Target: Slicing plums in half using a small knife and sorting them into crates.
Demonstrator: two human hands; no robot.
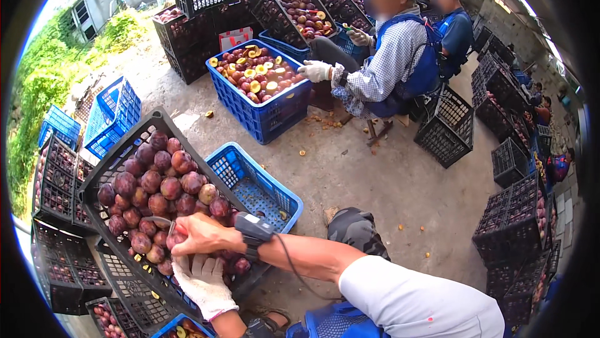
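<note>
My right hand (209,236), bare, reaches in over a black crate (164,111) of dark red plums (150,181). Its fingers are closed around a small knife, whose curved grey blade (157,220) sticks out to the left. Just below it, my left hand (203,282) wears a whitish glove, with bent fingers pointing up toward the right hand. A reddish plum (175,238) lies between the two hands, against my right thumb; my left fingertips are partly hidden there. The black crate tilts, its near edge close to my left wrist.
Beside the crate stands a blue basket (281,186) with a few scraps in it. A larger blue crate (262,116) of cut plums is farther off, by a seated person (400,56) in white gloves. Stacked black crates (509,219) line the right; more crates (62,178) stand left.
</note>
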